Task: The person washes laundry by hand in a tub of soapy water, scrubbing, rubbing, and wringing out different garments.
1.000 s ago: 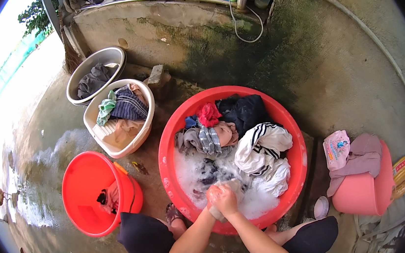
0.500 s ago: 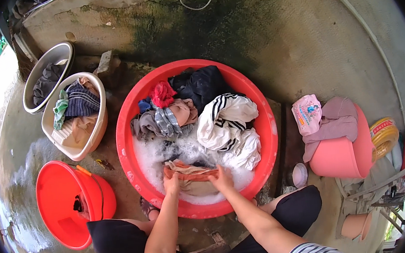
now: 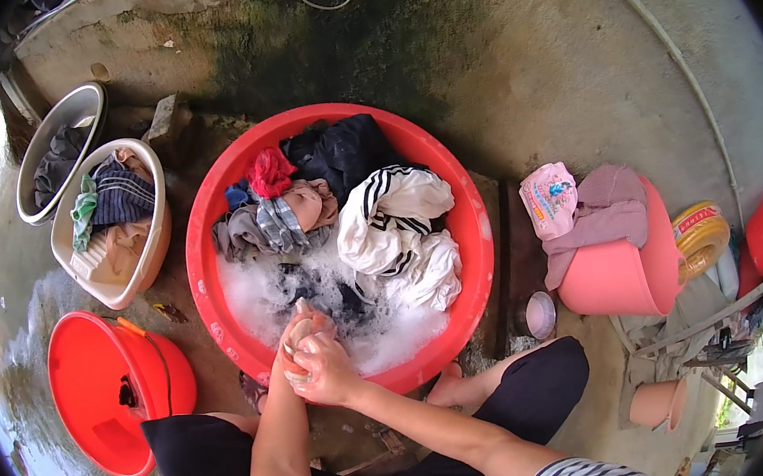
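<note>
A large red basin [image 3: 479, 256] holds sudsy water and a heap of laundry. Over its near left rim, my left hand [image 3: 292, 338] and my right hand [image 3: 326, 372] are pressed together around an orange and beige cloth [image 3: 295, 366]. Most of the cloth is hidden inside my closed fingers. In front of my hands, white suds [image 3: 392, 337] cover the water, with dark fabric partly sunk in them. A white garment with black stripes [image 3: 399, 227] lies on the right of the heap. Behind it is a black garment [image 3: 349, 153], and a red cloth [image 3: 270, 173] sits at the back left.
To the left stand a red bucket [image 3: 87, 353], a cream tub [image 3: 150, 160] of clothes and a grey basin [image 3: 93, 101]. At right, clothes hang over a pink bucket [image 3: 604, 280], beside a coiled yellow hose [image 3: 703, 241] and a small bowl [image 3: 541, 314].
My hands have come together, gathering the cloth that was stretched between them into a bunch. They have moved left to the basin's near rim. The whole view has shifted slightly.
</note>
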The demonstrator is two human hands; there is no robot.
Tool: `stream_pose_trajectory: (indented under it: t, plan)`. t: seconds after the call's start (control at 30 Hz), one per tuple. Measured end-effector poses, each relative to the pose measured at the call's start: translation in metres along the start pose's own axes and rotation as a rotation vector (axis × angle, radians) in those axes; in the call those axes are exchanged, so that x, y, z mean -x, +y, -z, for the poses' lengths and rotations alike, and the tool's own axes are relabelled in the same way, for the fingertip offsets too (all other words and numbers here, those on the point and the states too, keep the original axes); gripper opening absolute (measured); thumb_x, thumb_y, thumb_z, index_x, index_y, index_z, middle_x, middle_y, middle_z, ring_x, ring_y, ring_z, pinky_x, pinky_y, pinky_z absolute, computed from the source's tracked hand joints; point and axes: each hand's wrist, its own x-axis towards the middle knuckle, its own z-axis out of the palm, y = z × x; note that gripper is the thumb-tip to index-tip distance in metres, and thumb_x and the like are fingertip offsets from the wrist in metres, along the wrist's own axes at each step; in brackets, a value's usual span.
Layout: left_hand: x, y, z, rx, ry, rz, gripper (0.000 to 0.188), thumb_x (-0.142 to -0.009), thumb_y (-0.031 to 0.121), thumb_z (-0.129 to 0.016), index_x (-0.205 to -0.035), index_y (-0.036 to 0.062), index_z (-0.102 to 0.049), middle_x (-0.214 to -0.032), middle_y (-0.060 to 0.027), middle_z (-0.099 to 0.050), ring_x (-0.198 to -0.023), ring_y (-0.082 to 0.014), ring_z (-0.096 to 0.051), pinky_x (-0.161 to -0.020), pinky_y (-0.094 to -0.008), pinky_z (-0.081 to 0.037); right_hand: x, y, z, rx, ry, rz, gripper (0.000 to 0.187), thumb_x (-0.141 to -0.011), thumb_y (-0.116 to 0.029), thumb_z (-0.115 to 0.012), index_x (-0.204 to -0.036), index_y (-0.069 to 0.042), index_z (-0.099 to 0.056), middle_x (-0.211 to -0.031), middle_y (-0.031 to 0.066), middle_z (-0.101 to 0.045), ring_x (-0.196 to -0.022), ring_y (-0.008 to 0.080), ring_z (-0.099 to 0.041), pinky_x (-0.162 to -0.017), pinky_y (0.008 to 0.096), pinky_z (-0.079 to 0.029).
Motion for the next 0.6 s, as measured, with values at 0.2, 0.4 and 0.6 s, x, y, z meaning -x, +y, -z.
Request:
stream_pose_trajectory:
  t: [0.2,0.4,0.6]
  plan:
    - [-0.028,-0.044,-0.127,-0.587,0.178,-0.554,0.011,-0.08,0.019,-0.042,-0.085,0.009,-0.044,-0.079,-0.005,-0.048,-0.081,-0.0193,-0.049,-0.07,-0.031,-0.042,-0.027,0.039,0.003,0.104,0.278,-0.119,0.024,-0.06,-0.02,-0.061,-0.079,-0.007,-0.056,-0.077,0.01,-0.053,-0.077,0.029,-0.051,-0.068,0.0379,-0.041]
    - [-0.032,-0.062,-0.056,-0.063,0.835,-0.258,0.023,-0.087,0.024,-0.035,-0.103,0.0145,-0.048,-0.092,-0.004,-0.057,-0.077,-0.023,-0.058,-0.055,-0.0387,-0.05,-0.028,0.121,0.004,0.165,0.258,-0.655,0.027,-0.066,-0.032,-0.057,-0.075,-0.007,-0.055,-0.076,0.0169,-0.058,-0.071,0.0361,-0.055,-0.063,0.0421,-0.044]
    - [0.0,-0.03,-0.032,-1.191,1.375,-0.31,0.028,-0.071,0.026,-0.062,-0.091,0.0087,-0.053,-0.08,-0.0095,-0.058,-0.069,-0.0271,-0.056,-0.056,-0.0355,-0.047,0.046,0.176,0.013,0.282,-0.029,-0.903,0.044,-0.068,-0.038,-0.06,-0.106,-0.017,-0.051,-0.097,0.013,-0.055,-0.086,0.0299,-0.054,-0.072,0.0359,-0.044]
